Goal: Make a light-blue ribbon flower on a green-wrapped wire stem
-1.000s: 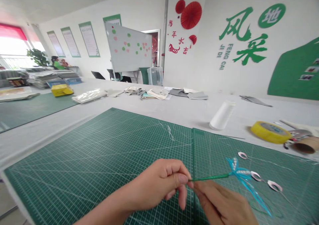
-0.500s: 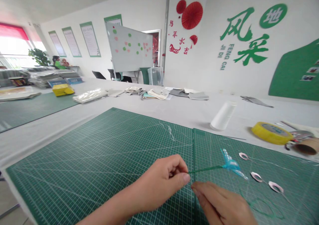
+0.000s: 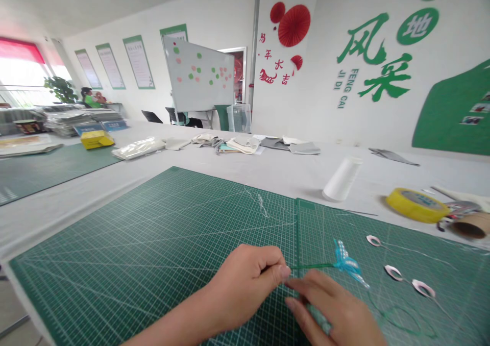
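My left hand pinches a thin green wire stem at the near edge of the green cutting mat. A small turquoise beaded flower sits on the stem's far end, just above the mat. My right hand is close beside the left, its fingers over a pale green piece, partly hidden. To the right lie several pink-and-white wire petals, including one and another, with a green wire loop below them.
A white thread cone, a yellow tape roll and a cardboard tube stand beyond the mat. Fabric pieces lie farther back. A second cutting mat lies at left, and a seated person is far back.
The stem has turned in my fingers, and the turquoise flower has shifted left and looks narrower. My right hand has moved up against my left and now lies over the pale green piece.
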Available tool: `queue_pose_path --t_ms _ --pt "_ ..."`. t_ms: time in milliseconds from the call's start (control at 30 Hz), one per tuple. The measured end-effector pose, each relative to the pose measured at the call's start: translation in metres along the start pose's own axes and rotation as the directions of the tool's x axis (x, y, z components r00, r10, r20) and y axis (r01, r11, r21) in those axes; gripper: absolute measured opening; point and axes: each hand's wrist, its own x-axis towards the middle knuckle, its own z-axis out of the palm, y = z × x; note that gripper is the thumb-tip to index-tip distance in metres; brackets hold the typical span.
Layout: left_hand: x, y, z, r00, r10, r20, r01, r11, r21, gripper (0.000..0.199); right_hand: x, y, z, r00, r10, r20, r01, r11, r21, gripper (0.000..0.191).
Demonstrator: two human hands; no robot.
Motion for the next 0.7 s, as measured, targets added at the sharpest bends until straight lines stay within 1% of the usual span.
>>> queue_pose_path --t_ms 33,100,133,167,200,233,267,300,367,400,433,500,567,600,633,667,700 --pt "0.000 0.001 0.000 1.000 0.000 0.000 0.000 1.000 0.005 0.030 0.001 0.001 0.001 1.000 0.014 -0.001 -0.014 0.999 -0.030 0.027" --pt "0.000 0.002 0.001 1.000 0.006 -0.003 -0.006 1.000 0.012 0.030 0.002 0.001 0.003 0.999 0.034 -0.021 -0.035 0.998 -0.051 0.050" --pt "0.000 0.002 0.001 1.000 0.012 -0.003 -0.012 1.000 0.012 0.030 0.003 0.000 0.005 0.998 0.049 -0.036 -0.050 0.998 -0.027 0.059" --pt "-0.001 0.002 0.002 1.000 0.023 0.001 -0.023 1.000 0.010 0.030 0.004 -0.001 0.006 0.996 0.080 -0.044 -0.079 0.997 0.025 0.061" --pt "-0.001 0.002 0.002 0.999 0.034 0.006 -0.034 0.999 0.005 0.030 0.005 -0.003 0.008 0.992 0.118 -0.038 -0.114 0.988 0.103 0.055" --pt "0.000 0.002 0.002 0.999 0.039 0.008 -0.039 0.999 -0.002 0.029 0.005 -0.005 0.008 0.987 0.161 -0.008 -0.156 0.968 0.197 0.044" --pt "0.000 0.001 0.002 0.999 0.039 0.011 -0.039 0.999 -0.017 0.029 0.006 -0.007 0.009 0.979 0.200 0.037 -0.202 0.933 0.298 0.034" --pt "0.001 0.001 0.002 0.999 0.037 0.014 -0.036 0.999 -0.039 0.028 0.007 -0.009 0.009 0.969 0.229 0.098 -0.249 0.884 0.396 0.028" --pt "0.002 -0.001 0.001 0.999 0.030 0.013 -0.028 0.993 -0.117 0.026 0.008 -0.012 0.009 0.948 0.267 0.174 -0.318 0.763 0.563 0.030" --pt "0.003 -0.002 0.000 1.000 0.026 0.015 -0.023 0.984 -0.178 0.026 0.007 -0.012 0.009 0.937 0.294 0.190 -0.346 0.687 0.639 0.034" --pt "0.004 -0.003 -0.001 1.000 0.022 0.021 -0.016 0.968 -0.251 0.025 0.007 -0.013 0.008 0.919 0.332 0.214 -0.379 0.591 0.712 0.036" --pt "0.005 -0.005 -0.004 0.999 -0.006 0.052 0.027 0.914 -0.405 0.026 0.006 -0.013 0.008 0.870 0.392 0.298 -0.438 0.342 0.831 0.041" --pt "0.005 -0.005 -0.005 0.995 -0.036 0.094 0.081 0.839 -0.538 0.026 0.005 -0.012 0.007 0.825 0.393 0.406 -0.467 0.071 0.881 0.041" --pt "0.004 -0.005 -0.006 0.993 -0.040 0.112 0.099 0.802 -0.589 0.026 0.005 -0.012 0.007 0.813 0.381 0.440 -0.464 -0.033 0.885 0.039" --pt "0.004 -0.004 -0.007 0.991 -0.032 0.128 0.106 0.771 -0.628 0.026 0.004 -0.011 0.007 0.805 0.378 0.457 -0.453 -0.106 0.885 0.037" --pt "0.003 -0.004 -0.008 0.989 -0.014 0.148 0.108 0.749 -0.654 0.026 0.004 -0.011 0.007 0.795 0.385 0.468 -0.450 -0.144 0.882 0.036" --pt "0.002 -0.004 -0.009 0.984 0.015 0.176 0.109 0.736 -0.668 0.026 0.004 -0.010 0.006 0.782 0.402 0.475 -0.455 -0.153 0.878 0.034"
